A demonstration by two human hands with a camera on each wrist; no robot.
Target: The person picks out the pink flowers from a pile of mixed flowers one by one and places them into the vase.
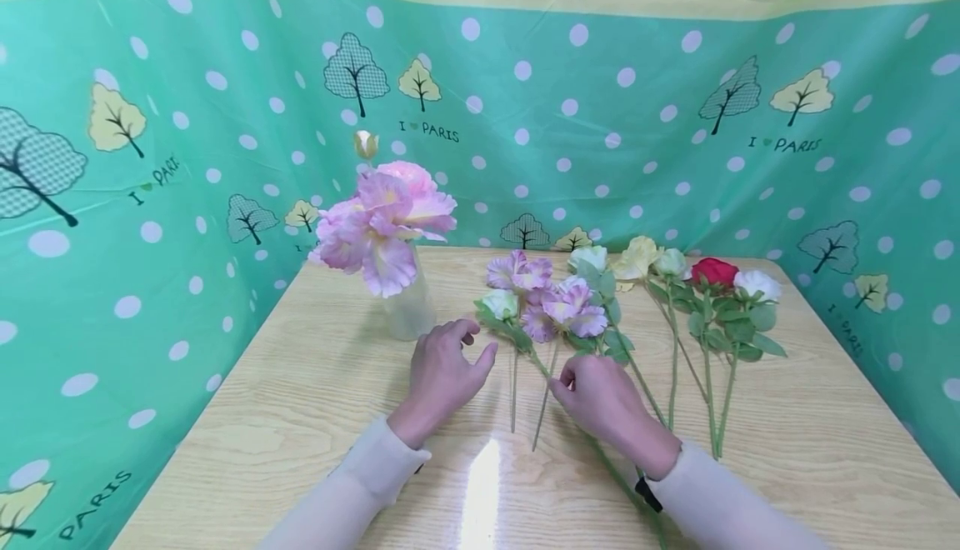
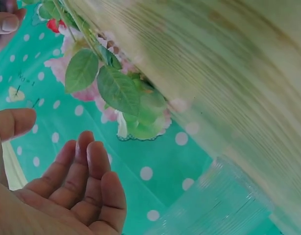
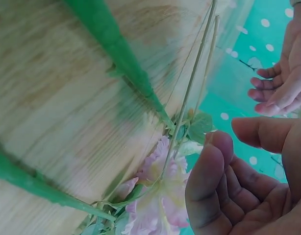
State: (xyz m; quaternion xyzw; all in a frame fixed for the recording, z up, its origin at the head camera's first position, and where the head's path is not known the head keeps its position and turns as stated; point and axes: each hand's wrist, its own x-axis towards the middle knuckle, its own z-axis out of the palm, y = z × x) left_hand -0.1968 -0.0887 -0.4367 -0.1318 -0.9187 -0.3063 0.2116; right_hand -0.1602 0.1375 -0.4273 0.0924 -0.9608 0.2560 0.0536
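My left hand (image 1: 446,371) hovers over the table in front of a clear ribbed vase (image 1: 408,312), its fingers relaxed and holding nothing. Purple-pink flowers (image 1: 382,225) and a small bud (image 1: 366,144) stand in that vase. To the right, my right hand (image 1: 603,396) has loosely bent fingers; the right wrist view shows a gap between thumb and index finger. Close by its fingertips runs the green stem of a pale green-white rose (image 1: 501,304). Purple ruffled flowers (image 1: 566,307) with thin stems (image 3: 193,83) lie just beyond. Leaves (image 2: 118,90) appear past my left fingers.
Farther right on the wooden table (image 1: 810,450) lie a yellow flower (image 1: 637,258), a red rose (image 1: 714,272) and a white rose (image 1: 757,285), among several long stems. A green dotted curtain (image 1: 570,133) hangs around the table's back and sides.
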